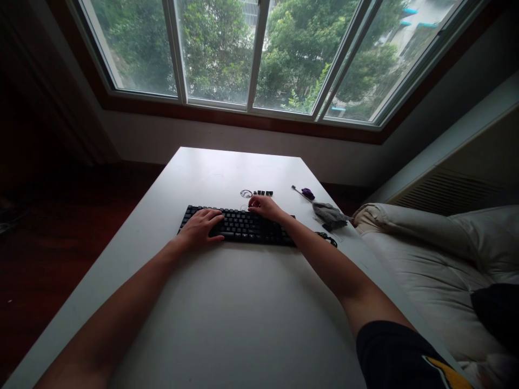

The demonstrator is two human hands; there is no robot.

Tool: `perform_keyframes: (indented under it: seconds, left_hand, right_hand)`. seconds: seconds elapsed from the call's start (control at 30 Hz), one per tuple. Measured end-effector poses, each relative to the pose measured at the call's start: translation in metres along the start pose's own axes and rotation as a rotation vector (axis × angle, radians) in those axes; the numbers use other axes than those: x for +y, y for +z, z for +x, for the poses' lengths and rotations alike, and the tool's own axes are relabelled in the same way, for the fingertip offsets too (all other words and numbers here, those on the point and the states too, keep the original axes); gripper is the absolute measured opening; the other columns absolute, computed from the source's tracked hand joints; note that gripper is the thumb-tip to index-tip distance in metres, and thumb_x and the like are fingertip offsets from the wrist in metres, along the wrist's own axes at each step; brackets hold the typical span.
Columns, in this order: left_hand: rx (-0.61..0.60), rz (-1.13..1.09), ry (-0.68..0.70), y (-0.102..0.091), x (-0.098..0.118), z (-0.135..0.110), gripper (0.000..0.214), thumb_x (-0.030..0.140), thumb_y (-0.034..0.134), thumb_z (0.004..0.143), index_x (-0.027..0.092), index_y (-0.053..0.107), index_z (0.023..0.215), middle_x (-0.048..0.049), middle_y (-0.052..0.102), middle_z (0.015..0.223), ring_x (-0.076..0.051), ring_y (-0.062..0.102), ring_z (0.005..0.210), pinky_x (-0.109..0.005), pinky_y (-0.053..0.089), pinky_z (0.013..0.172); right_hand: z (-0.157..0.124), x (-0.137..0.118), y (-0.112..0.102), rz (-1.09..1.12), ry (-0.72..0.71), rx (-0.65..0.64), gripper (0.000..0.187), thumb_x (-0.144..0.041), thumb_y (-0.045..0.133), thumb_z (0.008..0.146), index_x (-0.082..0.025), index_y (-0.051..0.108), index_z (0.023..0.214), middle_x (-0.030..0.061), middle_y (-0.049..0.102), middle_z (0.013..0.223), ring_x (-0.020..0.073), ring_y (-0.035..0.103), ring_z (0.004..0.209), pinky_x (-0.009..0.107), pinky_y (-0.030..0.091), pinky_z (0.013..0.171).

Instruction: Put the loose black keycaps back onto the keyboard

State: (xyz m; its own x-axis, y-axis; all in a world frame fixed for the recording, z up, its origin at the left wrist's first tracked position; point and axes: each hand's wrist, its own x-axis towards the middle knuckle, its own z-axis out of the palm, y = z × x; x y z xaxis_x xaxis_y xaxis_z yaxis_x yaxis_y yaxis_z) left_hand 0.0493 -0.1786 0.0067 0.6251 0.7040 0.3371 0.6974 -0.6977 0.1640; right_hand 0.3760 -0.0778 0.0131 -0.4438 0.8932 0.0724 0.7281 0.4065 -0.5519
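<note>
A black keyboard [243, 227] lies across the white table. My left hand [200, 226] rests flat on its left end, fingers spread and thumb stretched along the front keys. Over the keyboard's back edge is my right hand [261, 206], its fingers bent into a pinch. Whatever is between those fingertips is too small to make out. Just beyond that hand sit several small black keycaps [263, 193] in a row, beside a small round dark-and-white item [246, 193].
On the right side of the table [243, 313] are a thin brush [302, 193], a purple bundle [307, 193], a grey cloth [330, 215] and a coiled black cable [327, 239]. A pale sofa [421, 254] stands to the right. Behind the table is a window [251, 59].
</note>
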Motion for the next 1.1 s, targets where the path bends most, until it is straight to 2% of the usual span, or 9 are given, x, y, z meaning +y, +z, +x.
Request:
perform_keyframes:
  seconds: [0.2, 0.37, 0.47, 0.67, 0.83, 1.0, 1.1]
  left_hand:
    - [0.004, 0.003, -0.002, 0.0, 0.0, 0.0, 0.065, 0.059, 0.066, 0.092, 0.025, 0.059, 0.146, -0.013, 0.055, 0.152, -0.036, 0.05, 0.137, -0.056, 0.038, 0.118]
    - [0.006, -0.006, -0.002, 0.0, 0.0, 0.0, 0.066, 0.058, 0.068, 0.091, 0.025, 0.058, 0.147, -0.0127, 0.055, 0.152, -0.036, 0.051, 0.137, -0.057, 0.038, 0.118]
    - [0.012, -0.017, -0.006, -0.001, 0.001, 0.0, 0.064, 0.057, 0.068, 0.09, 0.027, 0.059, 0.147, -0.012, 0.056, 0.151, -0.036, 0.051, 0.136, -0.057, 0.038, 0.119]
    - [0.003, -0.018, -0.002, -0.002, 0.002, 0.0, 0.066, 0.057, 0.068, 0.091, 0.025, 0.058, 0.147, -0.0126, 0.056, 0.152, -0.036, 0.051, 0.137, -0.057, 0.039, 0.119]
    - [0.004, -0.024, -0.003, 0.0, 0.0, 0.0, 0.065, 0.058, 0.067, 0.091, 0.025, 0.059, 0.147, -0.0125, 0.055, 0.152, -0.036, 0.051, 0.137, -0.056, 0.039, 0.118]
    - [0.0, -0.016, 0.006, 0.002, -0.001, 0.0, 0.065, 0.059, 0.066, 0.092, 0.026, 0.058, 0.146, -0.0124, 0.055, 0.152, -0.036, 0.05, 0.137, -0.056, 0.038, 0.118]
    - [-0.003, -0.018, 0.005, 0.002, -0.001, 0.0, 0.064, 0.059, 0.065, 0.092, 0.027, 0.058, 0.146, -0.0118, 0.055, 0.152, -0.036, 0.05, 0.138, -0.057, 0.038, 0.118]
  right_hand:
    - [-0.016, -0.025, 0.002, -0.097, 0.023, 0.01, 0.021, -0.029, 0.078, 0.09, -0.014, 0.071, 0.103, 0.0018, 0.067, 0.091, 0.0077, 0.056, 0.077, 0.017, 0.035, 0.07]
    - [-0.017, -0.033, -0.005, -0.128, 0.0, -0.06, 0.018, -0.018, 0.071, 0.092, -0.017, 0.074, 0.11, 0.0023, 0.069, 0.096, 0.0093, 0.06, 0.085, 0.017, 0.039, 0.076]
    - [-0.017, -0.036, -0.008, -0.189, 0.0, -0.066, 0.018, -0.019, 0.07, 0.092, -0.017, 0.075, 0.11, 0.0034, 0.069, 0.096, 0.0108, 0.061, 0.086, 0.018, 0.039, 0.076]
    - [-0.018, -0.04, -0.007, -0.217, 0.018, -0.07, 0.016, -0.023, 0.069, 0.095, -0.018, 0.075, 0.109, 0.0032, 0.069, 0.099, 0.0117, 0.061, 0.089, 0.018, 0.04, 0.077]
    - [-0.013, -0.042, -0.004, -0.354, -0.017, -0.08, 0.014, -0.022, 0.069, 0.094, -0.016, 0.074, 0.106, 0.0061, 0.069, 0.103, 0.0144, 0.061, 0.092, 0.02, 0.038, 0.077]
    - [0.002, -0.039, -0.004, -0.405, -0.036, -0.173, 0.017, -0.02, 0.074, 0.089, -0.016, 0.075, 0.106, 0.0065, 0.069, 0.105, 0.015, 0.061, 0.094, 0.02, 0.037, 0.075]
    - [0.011, -0.031, -0.009, -0.361, -0.029, -0.23, 0.018, -0.021, 0.076, 0.088, -0.016, 0.076, 0.105, 0.0053, 0.069, 0.102, 0.0139, 0.061, 0.092, 0.019, 0.037, 0.074]
